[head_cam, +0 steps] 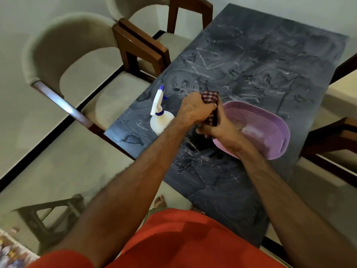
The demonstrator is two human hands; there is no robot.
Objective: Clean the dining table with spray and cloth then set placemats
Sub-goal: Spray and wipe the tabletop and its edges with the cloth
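A dark checked cloth [210, 98] is held above the dark grey dining table [260, 60], just left of a purple plastic basket [270, 132]. My left hand [195, 109] grips the cloth's upper part. My right hand [218, 128] grips its lower part, right at the basket's near rim. Both hands are close together with the cloth twisted between them. A white spray bottle [160, 117] with a blue nozzle stands upright on the table to the left of my hands. The tabletop shows smeared wipe streaks.
Two beige upholstered chairs [81, 60] with dark wooden arms stand along the table's left side. More wooden chair parts [336, 136] show at the right edge. A grey plastic stool [50, 215] sits on the floor at lower left.
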